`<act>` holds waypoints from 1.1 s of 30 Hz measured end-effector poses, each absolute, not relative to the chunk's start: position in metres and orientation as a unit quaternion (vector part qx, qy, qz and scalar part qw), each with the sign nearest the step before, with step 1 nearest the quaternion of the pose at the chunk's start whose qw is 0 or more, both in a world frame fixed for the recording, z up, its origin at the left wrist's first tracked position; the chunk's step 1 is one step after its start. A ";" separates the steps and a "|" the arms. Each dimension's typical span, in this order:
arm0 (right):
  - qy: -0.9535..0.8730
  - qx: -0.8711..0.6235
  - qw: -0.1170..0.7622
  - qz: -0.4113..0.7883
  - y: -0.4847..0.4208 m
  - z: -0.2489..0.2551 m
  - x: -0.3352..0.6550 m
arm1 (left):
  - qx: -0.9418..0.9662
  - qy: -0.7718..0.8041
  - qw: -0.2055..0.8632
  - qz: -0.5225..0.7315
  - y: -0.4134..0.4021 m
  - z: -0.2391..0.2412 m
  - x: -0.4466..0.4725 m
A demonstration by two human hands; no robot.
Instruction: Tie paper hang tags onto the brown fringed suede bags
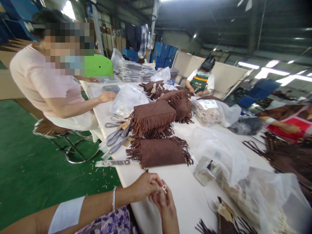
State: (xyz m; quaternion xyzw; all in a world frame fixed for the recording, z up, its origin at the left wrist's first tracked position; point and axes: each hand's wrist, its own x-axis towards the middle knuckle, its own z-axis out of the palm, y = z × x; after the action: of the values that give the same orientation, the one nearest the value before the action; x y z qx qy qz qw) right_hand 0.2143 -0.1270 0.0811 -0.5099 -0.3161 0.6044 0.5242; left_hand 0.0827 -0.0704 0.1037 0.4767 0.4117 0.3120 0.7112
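Observation:
My left hand and my right hand meet over the near edge of the white table. Both pinch a thin pale string between their fingertips. A silver bangle sits on my left wrist. Just beyond my hands lies a flat brown suede fringed bag with a wrapped strap trailing to its left. More brown fringed bags are piled behind it.
A seated person in pink works at the table's left side; another in a green apron sits at the far end. Clear plastic bags cover the right. Grey folded stacks stand at the back. Green floor lies left.

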 end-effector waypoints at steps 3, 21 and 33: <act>-0.380 -0.499 0.467 0.623 -0.131 0.071 0.213 | 0.569 0.440 0.623 0.307 -0.071 0.114 0.075; -0.650 -0.584 0.287 0.391 -0.107 0.053 0.217 | 0.623 0.476 0.599 0.163 -0.074 0.086 0.032; -0.644 -0.606 0.290 0.365 -0.079 0.066 0.188 | 0.805 0.570 0.119 0.116 -0.033 0.085 -0.018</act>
State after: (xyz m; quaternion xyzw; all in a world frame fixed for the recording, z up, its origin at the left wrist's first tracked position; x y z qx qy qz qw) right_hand 0.1880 -0.0791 0.0659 -0.6062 -0.6444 0.3651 0.2896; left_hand -0.0185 -0.0332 0.0854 0.8048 0.5699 0.1156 0.1191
